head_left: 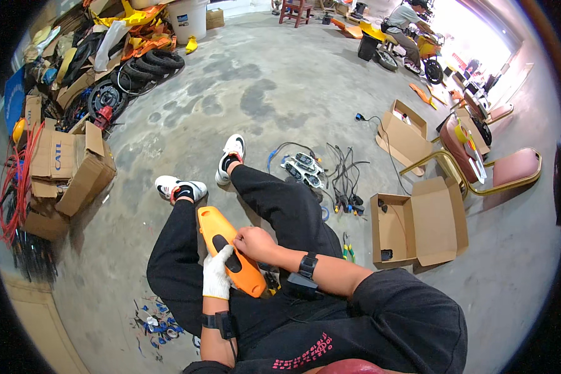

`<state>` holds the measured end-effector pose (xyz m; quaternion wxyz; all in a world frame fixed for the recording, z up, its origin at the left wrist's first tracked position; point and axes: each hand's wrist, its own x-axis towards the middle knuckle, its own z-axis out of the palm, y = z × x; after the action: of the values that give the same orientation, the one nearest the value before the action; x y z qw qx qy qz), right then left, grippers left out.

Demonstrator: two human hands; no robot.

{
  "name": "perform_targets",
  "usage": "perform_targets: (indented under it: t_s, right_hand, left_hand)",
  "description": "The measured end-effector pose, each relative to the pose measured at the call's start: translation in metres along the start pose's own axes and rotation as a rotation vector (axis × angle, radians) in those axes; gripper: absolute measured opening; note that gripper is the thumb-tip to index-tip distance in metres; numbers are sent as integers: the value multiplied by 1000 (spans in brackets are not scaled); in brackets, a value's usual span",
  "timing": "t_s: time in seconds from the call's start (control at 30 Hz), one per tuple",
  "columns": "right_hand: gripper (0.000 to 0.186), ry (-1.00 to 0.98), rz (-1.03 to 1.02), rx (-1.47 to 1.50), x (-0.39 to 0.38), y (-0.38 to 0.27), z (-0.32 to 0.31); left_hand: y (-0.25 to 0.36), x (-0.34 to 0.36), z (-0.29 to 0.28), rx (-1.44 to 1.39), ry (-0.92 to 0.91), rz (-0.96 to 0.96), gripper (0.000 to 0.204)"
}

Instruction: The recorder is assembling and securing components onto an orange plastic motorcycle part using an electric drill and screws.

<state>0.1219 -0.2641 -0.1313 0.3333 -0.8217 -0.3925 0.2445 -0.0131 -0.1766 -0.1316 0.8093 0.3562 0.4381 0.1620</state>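
Across my lap lies a long orange plastic shell (pixel 213 224) with rounded ends and a slot near each end. Set into its middle is a black oval part (pixel 220 243). My left hand (pixel 217 274), in a white knit glove, is closed round the shell's near left side, its thumb over the black part. Bare, my right hand (pixel 255 244) is closed with its fingertips at the shell's right edge, beside the black part; whatever they pinch is hidden. Under the shell's near end some small dark and yellow pieces (pixel 272 280) show partly.
Right of my legs lie a white-and-black light unit (pixel 305 168), black cables (pixel 346 181), green-handled pliers (pixel 348 250) and an open cardboard box (pixel 394 234). Wire scraps (pixel 159 324) litter the floor at left. Cartons (pixel 68 168) and tyres (pixel 146 70) stand further left. A person (pixel 405 28) sits far right.
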Motion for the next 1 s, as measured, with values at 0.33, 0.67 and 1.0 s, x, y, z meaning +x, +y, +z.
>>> perform_targets:
  t_s: [0.33, 0.67, 1.0]
  right_hand:
    - [27, 18, 42, 165, 5, 10, 4]
    - [40, -98, 362, 1067, 17, 26, -4]
    - [21, -148, -61, 314, 2, 5, -16]
  left_hand:
    - [3, -3, 1, -59, -37, -51, 29]
    - [-2, 11, -8, -293, -8, -93, 32]
    - [3, 6, -4, -329, -21, -136, 32]
